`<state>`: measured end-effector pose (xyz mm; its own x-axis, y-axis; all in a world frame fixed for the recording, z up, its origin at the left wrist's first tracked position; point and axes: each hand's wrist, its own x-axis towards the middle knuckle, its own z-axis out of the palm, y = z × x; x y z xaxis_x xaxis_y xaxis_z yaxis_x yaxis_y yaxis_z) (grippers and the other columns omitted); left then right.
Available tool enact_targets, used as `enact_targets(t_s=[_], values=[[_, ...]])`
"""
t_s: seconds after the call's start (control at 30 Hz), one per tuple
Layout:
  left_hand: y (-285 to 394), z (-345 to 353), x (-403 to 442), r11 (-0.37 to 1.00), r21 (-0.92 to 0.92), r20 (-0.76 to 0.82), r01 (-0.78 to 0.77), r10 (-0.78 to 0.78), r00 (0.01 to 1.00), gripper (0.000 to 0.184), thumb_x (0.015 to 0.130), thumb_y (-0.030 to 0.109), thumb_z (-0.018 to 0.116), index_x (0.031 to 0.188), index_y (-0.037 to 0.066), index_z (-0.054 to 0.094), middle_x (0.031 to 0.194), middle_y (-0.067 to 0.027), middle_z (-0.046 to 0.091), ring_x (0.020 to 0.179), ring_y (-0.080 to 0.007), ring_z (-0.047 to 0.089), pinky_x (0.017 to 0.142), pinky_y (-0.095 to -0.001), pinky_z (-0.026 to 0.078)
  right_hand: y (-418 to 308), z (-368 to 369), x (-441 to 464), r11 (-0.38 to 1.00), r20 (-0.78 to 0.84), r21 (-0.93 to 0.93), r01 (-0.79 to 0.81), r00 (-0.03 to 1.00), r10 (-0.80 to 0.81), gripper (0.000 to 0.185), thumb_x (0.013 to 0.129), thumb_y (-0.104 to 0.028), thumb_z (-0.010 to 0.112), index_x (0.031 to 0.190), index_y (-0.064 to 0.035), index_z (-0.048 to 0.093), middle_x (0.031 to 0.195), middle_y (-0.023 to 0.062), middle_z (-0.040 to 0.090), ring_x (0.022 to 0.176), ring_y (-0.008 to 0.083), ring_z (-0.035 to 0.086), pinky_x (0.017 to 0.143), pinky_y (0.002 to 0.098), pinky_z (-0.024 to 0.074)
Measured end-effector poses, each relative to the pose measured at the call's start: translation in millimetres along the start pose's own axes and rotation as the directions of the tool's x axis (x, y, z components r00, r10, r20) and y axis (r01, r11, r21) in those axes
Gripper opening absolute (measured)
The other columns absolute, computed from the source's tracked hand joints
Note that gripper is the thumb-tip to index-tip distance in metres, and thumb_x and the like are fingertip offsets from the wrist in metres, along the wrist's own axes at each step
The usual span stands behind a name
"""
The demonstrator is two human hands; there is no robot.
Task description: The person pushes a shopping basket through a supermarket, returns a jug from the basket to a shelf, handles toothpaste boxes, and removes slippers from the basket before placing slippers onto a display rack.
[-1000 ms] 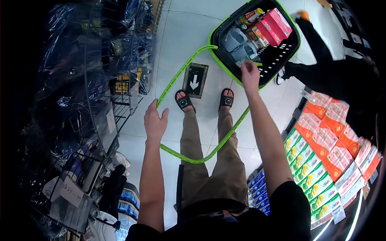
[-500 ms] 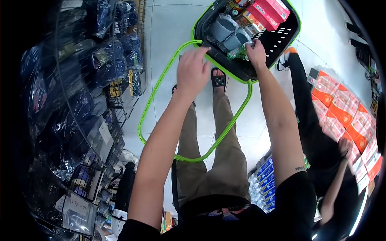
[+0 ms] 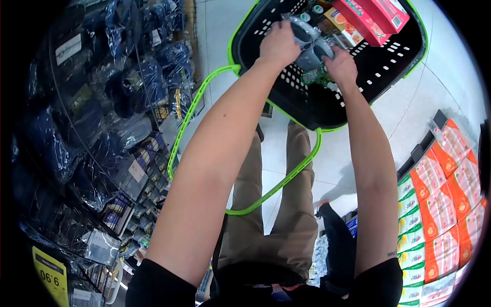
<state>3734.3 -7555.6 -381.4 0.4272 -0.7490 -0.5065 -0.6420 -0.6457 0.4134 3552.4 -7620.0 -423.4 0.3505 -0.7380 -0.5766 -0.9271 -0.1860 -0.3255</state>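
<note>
A pair of grey slippers [image 3: 311,57] in clear plastic lies inside a black shopping basket with a green rim [image 3: 232,47]. My left hand [image 3: 279,47] reaches into the basket, its fingers closed on the left side of the slippers. On their right side, the fingers of my right hand [image 3: 341,69] grip the edge of the other slipper. Beside them in the basket are pink boxes [image 3: 365,20], an orange and white carton [image 3: 341,26] and a green package [image 3: 314,77], partly covered. The basket's green handle [image 3: 180,133] hangs down toward my legs.
Racks of plastic-wrapped dark goods [image 3: 123,77] stand along the left, with a yellow price sign [image 3: 50,276] low down. Stacked orange and pink packs [image 3: 440,189] fill the right side. Another person's dark trouser leg [image 3: 337,250] shows behind my right arm.
My left hand has moved from outside the rim into the basket and onto the slippers. The right hand stays at them. The other person has moved from the right to behind me.
</note>
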Motion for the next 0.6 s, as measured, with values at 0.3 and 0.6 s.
enact_targets(t_s=[0.3, 0.6], values=[[-2, 8, -4, 0.982, -0.056, 0.09, 0.183, -0.177, 0.98, 0.073, 0.075, 0.027, 0.071, 0.136, 0.004, 0.038, 0.131, -0.0192, 0.049, 0.121, -0.0341, 0.05, 0.1, -0.0408, 0.042, -2, -18, -16, 0.988, -0.166, 0.145, 0.059, 0.985, -0.035, 0.036, 0.081, -0.028, 0.067, 0.112, -0.0103, 0.065, 0.111, 0.014, 0.062, 0.103, 0.0333, 0.06, 0.086, 0.0435, 0.0488], [-7, -9, -18, 0.941, -0.3, -0.02, 0.154, -0.168, 0.986, 0.066, 0.069, 0.015, 0.066, 0.128, 0.0, 0.041, 0.128, -0.0228, 0.05, 0.119, -0.0359, 0.05, 0.1, -0.0419, 0.043, -16, -75, -58, 0.824, -0.51, 0.418, 0.383, 0.849, -0.136, 0.023, 0.087, -0.01, 0.063, 0.109, -0.0026, 0.062, 0.101, 0.0105, 0.063, 0.094, 0.0233, 0.061, 0.085, 0.0314, 0.0475]])
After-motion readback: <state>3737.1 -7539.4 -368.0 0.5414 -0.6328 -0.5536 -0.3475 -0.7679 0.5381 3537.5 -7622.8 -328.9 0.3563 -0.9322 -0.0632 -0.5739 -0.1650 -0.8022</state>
